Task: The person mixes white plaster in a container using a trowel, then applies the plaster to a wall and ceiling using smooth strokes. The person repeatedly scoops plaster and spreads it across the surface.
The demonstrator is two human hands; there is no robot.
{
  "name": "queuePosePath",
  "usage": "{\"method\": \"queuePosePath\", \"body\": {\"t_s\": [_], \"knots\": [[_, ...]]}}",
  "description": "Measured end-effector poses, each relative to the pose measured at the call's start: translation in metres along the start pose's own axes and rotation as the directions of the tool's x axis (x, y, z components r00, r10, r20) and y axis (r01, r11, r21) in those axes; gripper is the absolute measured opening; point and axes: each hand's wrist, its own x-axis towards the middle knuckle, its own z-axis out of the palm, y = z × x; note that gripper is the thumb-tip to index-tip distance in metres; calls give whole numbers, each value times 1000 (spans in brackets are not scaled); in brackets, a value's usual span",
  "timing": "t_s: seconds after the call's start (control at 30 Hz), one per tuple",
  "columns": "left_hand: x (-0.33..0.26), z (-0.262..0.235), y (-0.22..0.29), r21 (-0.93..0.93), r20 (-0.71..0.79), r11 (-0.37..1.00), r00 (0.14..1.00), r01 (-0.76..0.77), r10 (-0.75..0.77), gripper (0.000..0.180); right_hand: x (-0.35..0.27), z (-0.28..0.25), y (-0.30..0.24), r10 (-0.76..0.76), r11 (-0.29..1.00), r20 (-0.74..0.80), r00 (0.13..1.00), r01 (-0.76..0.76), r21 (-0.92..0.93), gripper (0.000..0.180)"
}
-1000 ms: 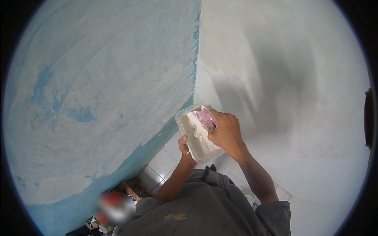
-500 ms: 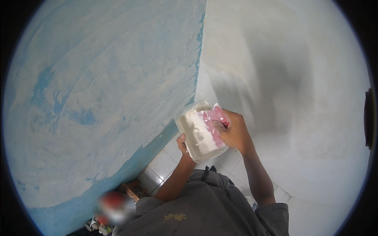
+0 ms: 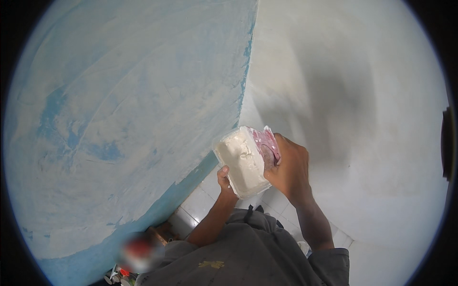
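A clear rectangular plastic tub (image 3: 255, 191) of creamy white putty (image 3: 238, 144) is tilted in front of my body. My left hand (image 3: 224, 180) grips its near left side, the thumb over the rim and the other fingers hidden underneath. In my right hand (image 3: 292, 167) is a pink putty scraper (image 3: 267, 143) smeared with white. Its blade stands steeply at the tub's right edge; whether it touches the rim I cannot tell. My right fingers are closed round the scraper, partly hidden behind it.
On the left rises a blue wall (image 3: 105, 119) with patchy white coating, meeting a whitish wall (image 3: 343, 109) at a corner ahead. White floor tiles (image 3: 196, 205) show below the tub. A brown wooden object (image 3: 160, 235) and a blurred red-and-white shape (image 3: 138, 250) are at lower left.
The scraper has moved from lying across the tub to its right edge and turned steeper. More of the putty inside now shows. My left hand keeps its hold on the tub.
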Motion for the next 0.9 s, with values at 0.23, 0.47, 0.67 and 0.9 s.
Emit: {"method": "queuePosePath", "body": {"t_s": [0.23,0.47,0.67,0.9], "knots": [[-2,-4,4,46,-50,998,998,34,-32,88,1,37,29,28,988,47,999,-20,-156,26],[-3,-8,3,43,-24,997,998,63,-62,83,2,49,21,-33,991,-13,999,31,-131,25],[-2,-22,8,54,-75,989,988,136,-132,81,0,66,21,-12,995,86,996,21,-99,25],[-2,-18,10,109,-91,988,991,110,-101,83,1,70,19,-24,998,165,986,33,-53,21]]}}
